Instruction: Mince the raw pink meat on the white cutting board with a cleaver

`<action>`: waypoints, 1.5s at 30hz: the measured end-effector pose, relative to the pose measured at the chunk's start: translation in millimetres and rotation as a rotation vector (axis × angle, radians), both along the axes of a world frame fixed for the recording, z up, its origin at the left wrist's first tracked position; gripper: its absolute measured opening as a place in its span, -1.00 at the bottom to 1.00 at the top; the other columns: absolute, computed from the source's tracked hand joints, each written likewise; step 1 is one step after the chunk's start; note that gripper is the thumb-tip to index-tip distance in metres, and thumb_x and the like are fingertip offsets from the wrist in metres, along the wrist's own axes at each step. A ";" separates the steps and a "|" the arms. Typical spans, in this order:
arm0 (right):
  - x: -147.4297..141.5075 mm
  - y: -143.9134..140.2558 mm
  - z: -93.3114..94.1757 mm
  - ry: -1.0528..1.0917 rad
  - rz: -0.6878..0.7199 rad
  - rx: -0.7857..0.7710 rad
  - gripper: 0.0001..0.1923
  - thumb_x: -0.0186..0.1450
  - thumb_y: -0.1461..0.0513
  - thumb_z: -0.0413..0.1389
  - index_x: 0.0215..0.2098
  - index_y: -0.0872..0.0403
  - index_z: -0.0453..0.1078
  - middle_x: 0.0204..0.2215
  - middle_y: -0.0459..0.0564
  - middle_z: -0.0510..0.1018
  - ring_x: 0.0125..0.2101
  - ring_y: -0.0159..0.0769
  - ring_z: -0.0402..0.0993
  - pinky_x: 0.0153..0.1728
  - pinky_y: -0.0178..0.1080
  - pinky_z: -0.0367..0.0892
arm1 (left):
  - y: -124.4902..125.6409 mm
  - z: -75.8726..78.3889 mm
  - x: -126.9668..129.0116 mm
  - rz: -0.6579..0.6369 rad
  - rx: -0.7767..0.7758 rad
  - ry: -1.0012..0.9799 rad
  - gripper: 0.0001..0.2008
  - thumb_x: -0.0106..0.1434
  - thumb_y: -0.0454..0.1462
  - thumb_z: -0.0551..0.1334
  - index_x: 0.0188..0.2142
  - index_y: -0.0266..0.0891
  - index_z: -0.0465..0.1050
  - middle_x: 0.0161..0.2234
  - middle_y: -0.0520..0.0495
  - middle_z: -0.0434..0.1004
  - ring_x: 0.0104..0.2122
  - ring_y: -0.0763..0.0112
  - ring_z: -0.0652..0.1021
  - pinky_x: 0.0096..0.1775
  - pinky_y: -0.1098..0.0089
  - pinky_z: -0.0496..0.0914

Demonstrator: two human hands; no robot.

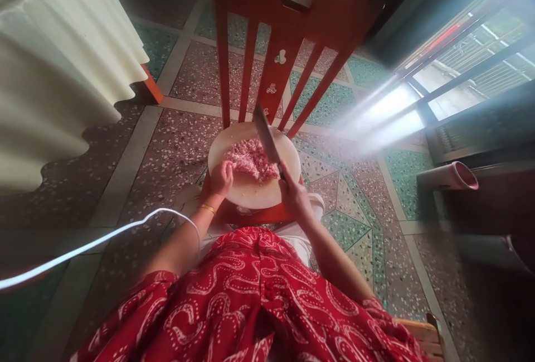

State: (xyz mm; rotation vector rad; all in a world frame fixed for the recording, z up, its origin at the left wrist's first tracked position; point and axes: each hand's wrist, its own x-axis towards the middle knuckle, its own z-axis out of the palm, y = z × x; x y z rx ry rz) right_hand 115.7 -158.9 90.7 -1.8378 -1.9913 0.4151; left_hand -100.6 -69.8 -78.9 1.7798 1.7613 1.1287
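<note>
Cleaver (pixel 268 139) in R hand (pixel 295 197), L hand (pixel 221 179) nr mince (pixel 249 160)

The red shirt (pixel 254 273) bears white swirls.

Cleaver blade (pixel 267 138): metal, smooth | Cutting board (pixel 251 194): matt, smooth | Minced meat (pixel 251 158): rough | Chair (pixel 288 38): wood, smooth | Floor (pixel 196 88): speckled, stone-like | Shirt (pixel 251 278): matt cloth | Bracelet (pixel 208 208): shiny metal | Tablecloth (pixel 71 72): matt cloth
</note>
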 end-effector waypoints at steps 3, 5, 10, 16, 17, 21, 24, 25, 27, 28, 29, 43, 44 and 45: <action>-6.7 3.1 4.7 0.089 -0.019 0.253 -0.41 0.41 0.22 -0.18 0.39 0.03 -0.12 0.16 0.12 0.38 0.03 -0.20 0.44 -0.02 -0.15 0.40 | 0.2 -0.7 0.5 0.008 0.007 0.013 -0.71 0.35 -0.17 -0.09 -0.23 -0.20 0.36 -0.25 -0.18 0.54 -0.20 0.25 0.53 -0.08 0.26 0.37; -13.7 4.1 -14.7 0.036 -0.017 0.153 -0.40 0.40 0.24 -0.18 0.39 0.09 -0.11 0.12 0.18 0.42 -0.05 -0.19 0.50 -0.08 -0.16 0.44 | 0.2 -1.6 0.4 0.014 0.000 0.027 -0.71 0.34 -0.18 -0.08 -0.23 -0.20 0.36 -0.25 -0.20 0.54 -0.21 0.24 0.53 -0.10 0.25 0.37; -12.5 -3.2 -41.9 -0.188 0.027 -0.361 -0.39 0.37 0.26 -0.08 0.37 0.04 -0.05 -0.28 0.09 0.64 -0.36 -0.16 0.60 -0.31 -0.21 0.46 | 0.7 -2.6 -0.5 0.026 -0.013 0.067 -0.75 0.32 -0.21 -0.04 -0.24 -0.23 0.37 -0.30 -0.21 0.52 -0.24 0.20 0.53 -0.14 0.23 0.37; -4.3 -12.7 -5.2 0.022 0.022 0.138 -0.43 0.42 0.21 -0.20 0.38 0.08 -0.10 0.05 0.16 0.49 -0.09 -0.20 0.51 -0.10 -0.20 0.41 | 1.2 -1.3 1.9 0.008 -0.001 0.071 -0.74 0.33 -0.21 -0.05 -0.23 -0.21 0.37 -0.26 -0.18 0.54 -0.23 0.25 0.53 -0.12 0.28 0.36; -6.0 -14.6 -10.5 0.021 0.016 0.141 -0.42 0.41 0.22 -0.20 0.38 0.10 -0.09 0.06 0.18 0.48 -0.07 -0.21 0.50 -0.08 -0.20 0.41 | 1.0 -1.0 2.0 0.012 -0.002 0.072 -0.75 0.32 -0.22 -0.04 -0.23 -0.21 0.37 -0.26 -0.18 0.54 -0.22 0.25 0.53 -0.12 0.29 0.36; -10.7 -25.5 -46.5 -0.134 0.029 -0.257 -0.42 0.37 0.27 -0.12 0.36 0.09 0.00 -0.19 0.13 0.62 -0.27 -0.18 0.57 -0.22 -0.20 0.45 | -0.4 0.8 0.8 0.024 -0.035 0.097 -0.79 0.28 -0.25 0.00 -0.24 -0.23 0.38 -0.29 -0.20 0.53 -0.23 0.21 0.53 -0.13 0.26 0.36; -6.4 -31.4 -45.4 -0.143 0.023 -0.349 -0.41 0.38 0.25 -0.10 0.36 0.03 -0.01 -0.23 0.09 0.63 -0.29 -0.15 0.58 -0.26 -0.20 0.44 | -0.9 2.1 0.3 -0.005 -0.049 0.098 -0.81 0.26 -0.27 0.03 -0.25 -0.22 0.39 -0.30 -0.19 0.53 -0.24 0.19 0.52 -0.14 0.25 0.36; -4.4 -32.4 -38.6 -0.110 0.026 -0.287 -0.42 0.38 0.24 -0.11 0.36 0.01 -0.01 -0.19 0.09 0.62 -0.27 -0.16 0.57 -0.23 -0.20 0.44 | -0.8 2.3 0.7 -0.009 -0.044 0.090 -0.82 0.26 -0.27 0.03 -0.25 -0.22 0.39 -0.29 -0.19 0.53 -0.23 0.20 0.52 -0.13 0.25 0.36; -1.5 -33.4 -24.4 -0.033 0.047 -0.116 -0.44 0.40 0.22 -0.14 0.36 0.02 -0.01 -0.13 0.10 0.59 -0.23 -0.18 0.55 -0.18 -0.20 0.43 | -0.5 2.1 1.9 -0.001 -0.033 0.078 -0.82 0.26 -0.27 0.04 -0.25 -0.21 0.38 -0.28 -0.18 0.53 -0.23 0.22 0.52 -0.13 0.27 0.36; -1.1 -33.5 -20.2 -0.001 0.055 -0.034 -0.44 0.40 0.21 -0.15 0.36 0.04 -0.01 -0.11 0.12 0.58 -0.22 -0.19 0.54 -0.16 -0.19 0.43 | -0.4 1.8 2.5 0.008 -0.029 0.074 -0.83 0.26 -0.27 0.04 -0.25 -0.21 0.38 -0.28 -0.18 0.53 -0.22 0.23 0.52 -0.12 0.27 0.36; -1.4 -33.8 -19.6 0.018 0.056 0.023 -0.43 0.40 0.21 -0.17 0.36 0.07 -0.02 -0.11 0.14 0.57 -0.21 -0.19 0.54 -0.15 -0.19 0.43 | -0.4 1.6 2.9 0.016 -0.026 0.071 -0.83 0.26 -0.27 0.04 -0.26 -0.21 0.38 -0.28 -0.18 0.53 -0.22 0.23 0.53 -0.11 0.28 0.36; 1.3 -46.3 -24.1 0.048 0.053 -0.023 -0.45 0.41 0.20 -0.19 0.35 0.09 0.03 -0.15 0.14 0.58 -0.20 -0.21 0.54 -0.13 -0.22 0.42 | -2.7 4.9 2.8 0.018 -0.031 0.095 -0.84 0.25 -0.27 0.03 -0.31 -0.20 0.37 -0.32 -0.16 0.50 -0.24 0.23 0.51 -0.12 0.26 0.35; -1.9 -46.2 -29.5 0.020 0.050 -0.057 -0.45 0.40 0.21 -0.18 0.35 0.10 0.04 -0.17 0.16 0.58 -0.22 -0.20 0.54 -0.15 -0.22 0.43 | -2.2 4.1 2.7 0.012 -0.031 0.095 -0.84 0.24 -0.27 0.03 -0.31 -0.21 0.37 -0.32 -0.16 0.50 -0.24 0.23 0.51 -0.11 0.26 0.35; -5.0 -46.1 -36.4 -0.022 0.049 -0.128 -0.45 0.40 0.22 -0.17 0.34 0.10 0.04 -0.21 0.15 0.59 -0.26 -0.20 0.55 -0.18 -0.21 0.43 | -1.9 3.7 2.3 0.008 -0.033 0.092 -0.84 0.24 -0.28 0.02 -0.32 -0.21 0.37 -0.32 -0.17 0.50 -0.23 0.23 0.51 -0.11 0.25 0.35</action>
